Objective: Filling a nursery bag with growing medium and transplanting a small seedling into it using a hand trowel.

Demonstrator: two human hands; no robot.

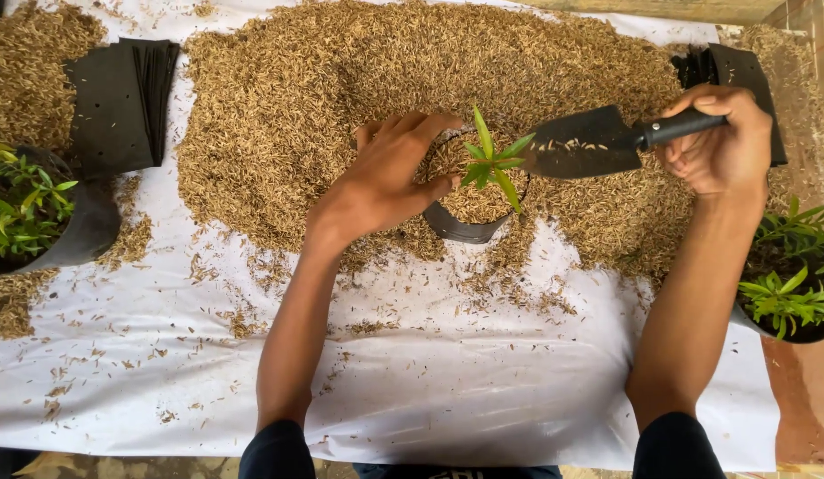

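My left hand (pixel 390 173) grips the rim of a black grow bag (pixel 461 229) filled with brown rice husk, its fingers beside a small green seedling (pixel 493 160) standing upright in it. My right hand (pixel 721 142) is closed around the black handle of a dark trowel (pixel 579 142). The trowel's blade is held level just right of the seedling, with a few husks lying on it. The bag sits at the near edge of a big husk pile (pixel 341 98).
A white sheet (pixel 447 372) covers the work surface. Stacks of flat black bags lie at the far left (pixel 119 98) and far right (pixel 740 71). Potted green plants stand at the left edge (pixel 26 213) and right edge (pixel 793 275).
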